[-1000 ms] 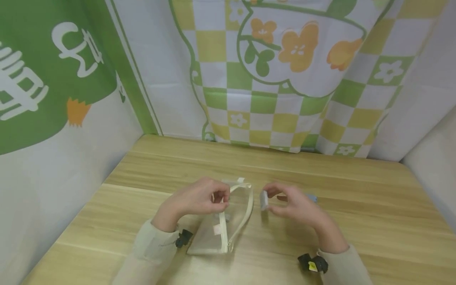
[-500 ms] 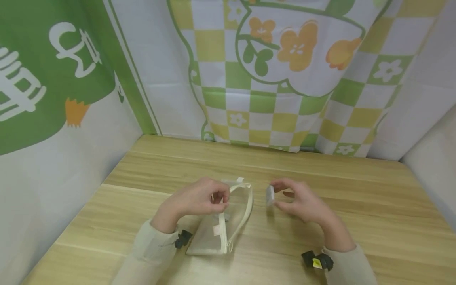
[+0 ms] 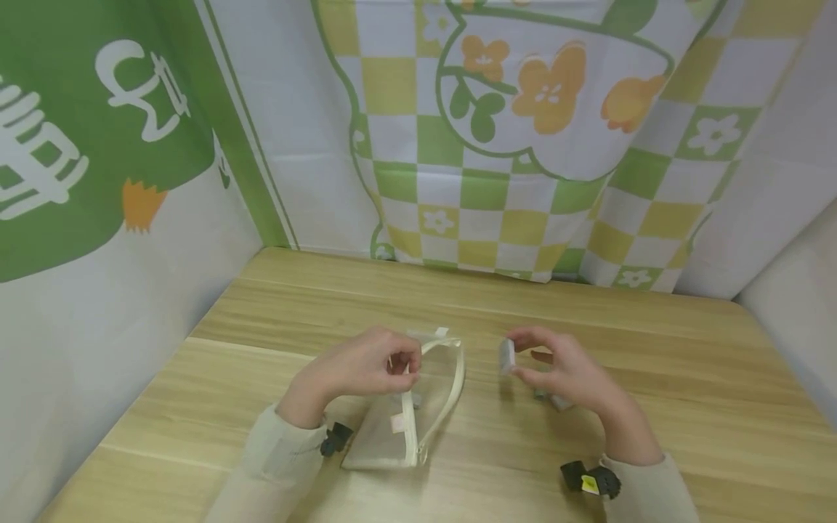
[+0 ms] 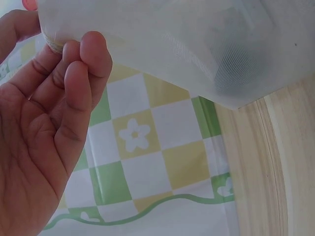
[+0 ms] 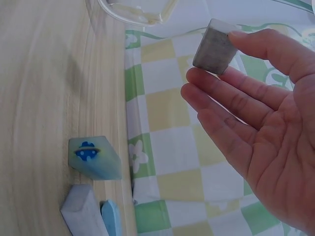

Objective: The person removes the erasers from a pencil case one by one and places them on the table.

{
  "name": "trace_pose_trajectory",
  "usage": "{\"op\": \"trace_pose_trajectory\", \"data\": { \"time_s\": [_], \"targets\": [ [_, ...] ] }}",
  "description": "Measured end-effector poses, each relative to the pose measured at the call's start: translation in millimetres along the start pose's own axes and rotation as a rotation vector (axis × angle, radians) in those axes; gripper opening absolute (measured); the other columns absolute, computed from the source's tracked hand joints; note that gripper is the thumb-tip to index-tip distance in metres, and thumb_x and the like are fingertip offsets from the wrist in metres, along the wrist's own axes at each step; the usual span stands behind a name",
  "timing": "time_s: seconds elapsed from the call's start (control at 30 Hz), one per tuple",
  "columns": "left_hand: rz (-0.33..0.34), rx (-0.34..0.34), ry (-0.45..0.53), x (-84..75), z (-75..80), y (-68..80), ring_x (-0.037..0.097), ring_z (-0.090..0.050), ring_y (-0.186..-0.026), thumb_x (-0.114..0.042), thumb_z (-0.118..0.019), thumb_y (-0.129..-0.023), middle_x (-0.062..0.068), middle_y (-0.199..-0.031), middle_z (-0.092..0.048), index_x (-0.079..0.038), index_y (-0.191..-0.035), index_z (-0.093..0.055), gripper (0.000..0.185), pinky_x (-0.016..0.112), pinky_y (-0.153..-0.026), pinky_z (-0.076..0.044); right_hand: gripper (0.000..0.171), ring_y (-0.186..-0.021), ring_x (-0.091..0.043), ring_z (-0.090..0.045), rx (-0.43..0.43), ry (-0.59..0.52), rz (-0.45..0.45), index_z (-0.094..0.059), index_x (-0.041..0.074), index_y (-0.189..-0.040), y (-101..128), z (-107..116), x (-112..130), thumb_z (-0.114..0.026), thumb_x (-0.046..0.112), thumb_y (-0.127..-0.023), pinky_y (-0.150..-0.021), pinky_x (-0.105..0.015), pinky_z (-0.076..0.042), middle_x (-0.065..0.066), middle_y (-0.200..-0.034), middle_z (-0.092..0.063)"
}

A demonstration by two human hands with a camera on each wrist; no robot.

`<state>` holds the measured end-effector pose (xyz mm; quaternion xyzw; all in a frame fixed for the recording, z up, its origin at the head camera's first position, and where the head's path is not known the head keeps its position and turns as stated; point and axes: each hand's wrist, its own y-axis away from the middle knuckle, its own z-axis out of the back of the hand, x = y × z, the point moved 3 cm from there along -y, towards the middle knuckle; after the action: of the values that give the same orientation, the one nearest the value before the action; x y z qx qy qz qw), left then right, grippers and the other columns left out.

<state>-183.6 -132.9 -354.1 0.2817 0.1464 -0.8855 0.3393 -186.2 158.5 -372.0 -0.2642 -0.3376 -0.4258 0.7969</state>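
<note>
The left hand (image 3: 356,367) pinches the open rim of the mesh pouch (image 3: 408,410), which lies near the desk's (image 3: 686,378) front edge, around its middle. Just right, the right hand (image 3: 565,374) grips a grey eraser (image 3: 506,356) between thumb and fingertips, above 3 more erasers (image 5: 93,157) on the desk.

I see a table (image 3: 654,378) of pale wood-grain laminate, smooth with a low sheen. My left hand (image 3: 356,367) pinches a pouch (image 3: 418,407) of fine translucent white mesh, soft and matt, edged in cream fabric zip tape. My right hand (image 3: 562,370) holds a small grey block (image 5: 214,46), matt and slightly grainy, like rubber. A blue-printed wedge (image 5: 94,157) on the table looks equally matt. The checked backdrop (image 3: 523,145) is printed cloth, faintly creased, without gloss.
</note>
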Motion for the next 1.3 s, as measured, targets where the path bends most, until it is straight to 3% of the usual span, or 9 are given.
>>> {"op": "trace_pose_trajectory", "data": {
  "time_s": [0.9, 1.03, 1.3],
  "targets": [
    [-0.002, -0.007, 0.001, -0.8, 2.2, 2.3, 0.002, -0.047, -0.063, -0.011, -0.064, -0.085, -0.01, -0.069, -0.052, -0.018, -0.079, -0.061, 0.009, 0.018, -0.057, -0.041, 0.043, -0.117, -0.04, -0.06, -0.075, 0.015, -0.035, -0.056, -0.004, -0.129, 7.9, 24.5, -9.2, -0.07, 0.008, -0.09, -0.098, -0.059, -0.048, -0.02, -0.122, -0.066],
    [-0.003, -0.006, 0.001, -1.1, 2.8, 2.6, 0.002, -0.047, -0.063, -0.011, -0.064, -0.085, -0.01, -0.068, -0.052, -0.018, -0.079, -0.061, 0.01, 0.017, -0.057, -0.041, 0.043, -0.117, -0.035, -0.059, -0.089, 0.011, -0.043, -0.056, -0.003, -0.13, 9.2, 28.5, -10.3, -0.069, 0.008, -0.09, -0.099, -0.058, -0.049, -0.019, -0.122, -0.066],
    [-0.006, -0.008, -0.003, -1.9, 3.8, 2.3, 0.001, -0.047, -0.062, -0.011, -0.064, -0.085, -0.01, -0.068, -0.052, -0.018, -0.08, -0.061, 0.009, 0.017, -0.057, -0.041, 0.043, -0.114, -0.013, -0.059, -0.092, 0.014, -0.071, -0.055, -0.001, -0.131, 11.3, 34.0, -18.3, -0.068, 0.01, -0.092, -0.1, -0.056, -0.048, -0.017, -0.122, -0.066]
  ]
}}
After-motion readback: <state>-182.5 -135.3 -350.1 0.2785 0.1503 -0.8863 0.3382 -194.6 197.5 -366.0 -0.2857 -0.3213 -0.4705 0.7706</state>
